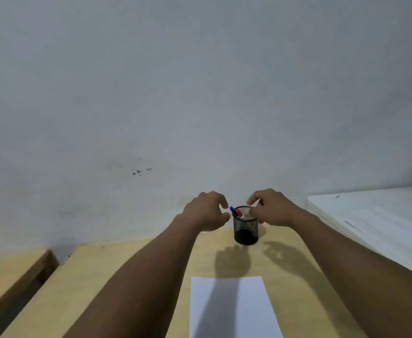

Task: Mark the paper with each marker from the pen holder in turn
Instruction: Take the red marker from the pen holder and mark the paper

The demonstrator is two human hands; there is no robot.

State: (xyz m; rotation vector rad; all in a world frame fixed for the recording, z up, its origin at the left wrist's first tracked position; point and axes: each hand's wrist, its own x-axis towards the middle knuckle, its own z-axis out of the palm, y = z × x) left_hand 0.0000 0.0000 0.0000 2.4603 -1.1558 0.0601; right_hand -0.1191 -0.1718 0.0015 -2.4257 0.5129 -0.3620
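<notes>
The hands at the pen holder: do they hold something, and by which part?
Cannot be told: right hand pinches at the pen holder rim; left hand seems empty.

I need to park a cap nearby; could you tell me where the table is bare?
Bare table lies left of the paper, and in the strip between paper and holder. It is crowded at the holder's rim, where the left hand and right hand flank it.

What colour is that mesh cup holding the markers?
The pen holder is black wire mesh, seen in the head view, the only one there is.
</notes>
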